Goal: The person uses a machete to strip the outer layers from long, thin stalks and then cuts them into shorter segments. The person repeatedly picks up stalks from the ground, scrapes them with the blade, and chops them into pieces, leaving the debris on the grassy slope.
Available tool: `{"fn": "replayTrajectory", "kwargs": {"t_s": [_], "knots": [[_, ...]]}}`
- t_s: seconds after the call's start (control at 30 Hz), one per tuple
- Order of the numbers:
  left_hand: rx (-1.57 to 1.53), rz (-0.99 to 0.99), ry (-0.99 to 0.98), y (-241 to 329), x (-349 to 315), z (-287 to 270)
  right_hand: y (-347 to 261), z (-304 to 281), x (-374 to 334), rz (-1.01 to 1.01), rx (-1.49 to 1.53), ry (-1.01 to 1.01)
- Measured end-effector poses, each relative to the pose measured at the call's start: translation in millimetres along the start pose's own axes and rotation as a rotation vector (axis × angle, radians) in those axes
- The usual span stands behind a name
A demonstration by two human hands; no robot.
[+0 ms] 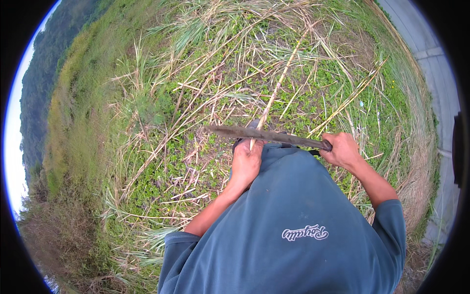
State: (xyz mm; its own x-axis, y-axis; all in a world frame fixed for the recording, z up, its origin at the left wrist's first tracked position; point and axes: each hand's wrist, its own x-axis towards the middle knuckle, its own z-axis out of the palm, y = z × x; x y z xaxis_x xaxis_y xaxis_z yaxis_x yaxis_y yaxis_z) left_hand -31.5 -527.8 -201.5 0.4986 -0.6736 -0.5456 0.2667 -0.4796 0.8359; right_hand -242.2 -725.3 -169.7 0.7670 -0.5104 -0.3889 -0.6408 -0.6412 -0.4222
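Observation:
My right hand [341, 149] is closed around the dark handle of a machete [274, 136]. Its long, brown-stained blade points left and lies across a pale yellow cane stalk [275, 91]. Closed on the near end of that stalk is my left hand [246, 159], just below the blade. From there the stalk runs away from me, slanting up and to the right over the grass. Whether the blade touches the stalk or only passes above it, I cannot tell. Part of a dark shoe shows behind the blade.
Dry stalks and leaves [210, 93] litter the green ground all around. More long yellow stalks [356, 93] lie to the right. A grey concrete strip [437, 88] runs along the right edge. Tall brush [93, 93] and wooded hills [49, 73] stand to the left.

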Motion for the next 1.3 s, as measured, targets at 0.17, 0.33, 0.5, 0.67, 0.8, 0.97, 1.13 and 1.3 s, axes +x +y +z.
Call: {"fn": "replayTrajectory", "kwargs": {"t_s": [0.17, 0.33, 0.5, 0.67, 0.8, 0.97, 1.13, 1.3], "knots": [[-0.114, -0.023, 0.056, -0.6, 1.8, -3.1, -16.4, 12.8, 2.5, -0.055, -0.048, 0.08], [0.043, 0.097, 0.033, -2.4, 0.9, 7.2, -0.4, 20.1, 8.4, 0.148, -0.046, 0.137], [0.06, 0.102, -0.004, -1.7, 2.1, 10.4, 11.1, 14.4, 10.3, 0.119, -0.049, 0.099], [0.078, 0.137, -0.14, -9.4, 5.6, 2.6, 41.4, 20.6, 15.3, 0.291, -0.087, 0.12], [-0.382, -0.305, -0.246, 31.4, 3.5, 0.7, 0.0, 34.2, -13.9, 0.031, 0.071, 0.156], [-0.939, -0.62, -0.43, 42.3, 13.9, -10.2, -3.5, 56.8, -6.1, 0.12, 0.132, 0.224], [-1.044, -0.667, -0.481, 49.5, 11.5, -10.1, 5.4, 70.8, 2.2, 0.207, 0.224, 0.286], [-0.865, -0.653, -0.399, 60.0, 11.7, -8.8, 14.8, 74.8, -11.7, 0.101, 0.192, 0.276]]}}
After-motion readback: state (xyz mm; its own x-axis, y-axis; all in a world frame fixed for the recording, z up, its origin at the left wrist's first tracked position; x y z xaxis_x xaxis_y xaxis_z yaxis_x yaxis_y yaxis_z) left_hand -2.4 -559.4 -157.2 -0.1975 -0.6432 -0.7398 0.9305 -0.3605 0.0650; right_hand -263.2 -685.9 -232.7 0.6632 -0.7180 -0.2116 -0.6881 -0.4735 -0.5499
